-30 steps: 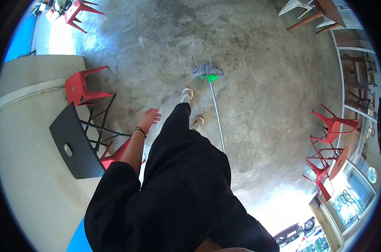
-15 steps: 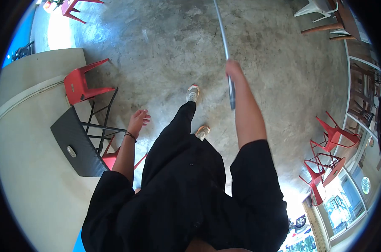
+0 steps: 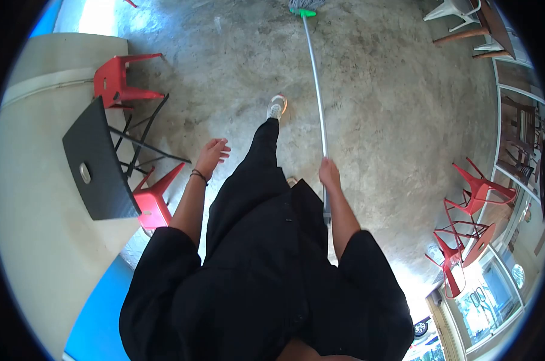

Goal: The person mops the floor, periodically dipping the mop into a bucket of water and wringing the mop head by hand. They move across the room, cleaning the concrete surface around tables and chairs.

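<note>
A mop (image 3: pixel 317 84) with a long silver handle reaches ahead of me, its green clamp and grey strings resting on the concrete floor at the top of the view. Near the handle's lower end, my right hand (image 3: pixel 329 174) is wrapped around it. The handle's dark grip end shows just below that hand. My left hand (image 3: pixel 214 154) hangs free at my side, fingers apart, holding nothing. A dark band circles the left wrist.
To my left are a dark folding table (image 3: pixel 98 168), a red stool (image 3: pixel 119 87) and another red stool (image 3: pixel 154 204) along a low wall. On the right stand red chairs (image 3: pixel 480 189) around a small round table (image 3: pixel 478 245). A wooden table (image 3: pixel 495 30) is at upper right.
My right hand has drawn back towards my body with the mop, and the mop head has come into view. The left-side furniture has shifted down and back as I step forward.
</note>
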The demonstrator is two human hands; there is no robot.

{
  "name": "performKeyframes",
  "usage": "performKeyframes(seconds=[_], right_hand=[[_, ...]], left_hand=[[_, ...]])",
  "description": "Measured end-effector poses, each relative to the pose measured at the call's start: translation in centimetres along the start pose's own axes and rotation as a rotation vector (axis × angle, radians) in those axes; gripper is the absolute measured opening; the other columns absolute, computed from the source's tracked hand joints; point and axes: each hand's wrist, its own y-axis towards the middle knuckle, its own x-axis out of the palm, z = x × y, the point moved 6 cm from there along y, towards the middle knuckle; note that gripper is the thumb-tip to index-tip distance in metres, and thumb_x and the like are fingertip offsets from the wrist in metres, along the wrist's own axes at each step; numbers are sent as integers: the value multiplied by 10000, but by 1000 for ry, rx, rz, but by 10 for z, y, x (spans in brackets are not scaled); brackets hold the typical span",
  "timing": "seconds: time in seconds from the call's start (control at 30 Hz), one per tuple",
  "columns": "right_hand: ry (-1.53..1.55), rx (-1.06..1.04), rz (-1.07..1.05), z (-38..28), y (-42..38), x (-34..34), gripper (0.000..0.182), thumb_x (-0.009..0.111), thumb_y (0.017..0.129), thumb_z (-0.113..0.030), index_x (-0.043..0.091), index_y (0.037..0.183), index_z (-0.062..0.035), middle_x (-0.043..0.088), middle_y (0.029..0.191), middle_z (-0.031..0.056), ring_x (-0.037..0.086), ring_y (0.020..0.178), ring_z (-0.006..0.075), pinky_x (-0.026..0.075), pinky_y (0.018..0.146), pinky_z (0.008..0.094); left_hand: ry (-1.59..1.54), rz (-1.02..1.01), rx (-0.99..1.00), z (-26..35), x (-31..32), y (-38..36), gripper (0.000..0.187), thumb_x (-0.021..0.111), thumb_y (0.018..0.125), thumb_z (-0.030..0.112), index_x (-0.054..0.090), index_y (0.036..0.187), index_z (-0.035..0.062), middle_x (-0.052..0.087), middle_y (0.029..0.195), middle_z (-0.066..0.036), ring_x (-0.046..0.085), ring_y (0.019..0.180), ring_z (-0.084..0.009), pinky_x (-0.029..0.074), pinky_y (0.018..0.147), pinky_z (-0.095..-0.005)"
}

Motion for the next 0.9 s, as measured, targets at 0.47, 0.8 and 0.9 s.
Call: performKeyframes(seconds=[0.47,0.8,0.9], right_hand=[[-387,666,-299,415,-558,4,599,298,928,-568,561,963,-31,639,856,268,606,888,456,462,757,550],[-450,393,-218,124,-248,-22,655,252,938,-575,588,1035,-21,630,935,282,602,919,452,476,799,524],[-310,191,-160,-26,-95,-2,714,245,940,-561,642,971,31,619,980,293,585,966,458,456,835,523]], left_hand=[[-100,-54,-106,-159,21,-118,257,546,887,316,579,1035,109,636,889,-39,590,759,-136,450,660,-273],[-187,-4,-141,-127,-56,-46,268,541,892,321,578,1048,106,638,900,-43,590,772,-132,452,683,-275],[-199,54,-185,-107,-92,-30,269,539,893,325,577,1051,111,636,901,-36,588,776,-131,448,683,-272]])
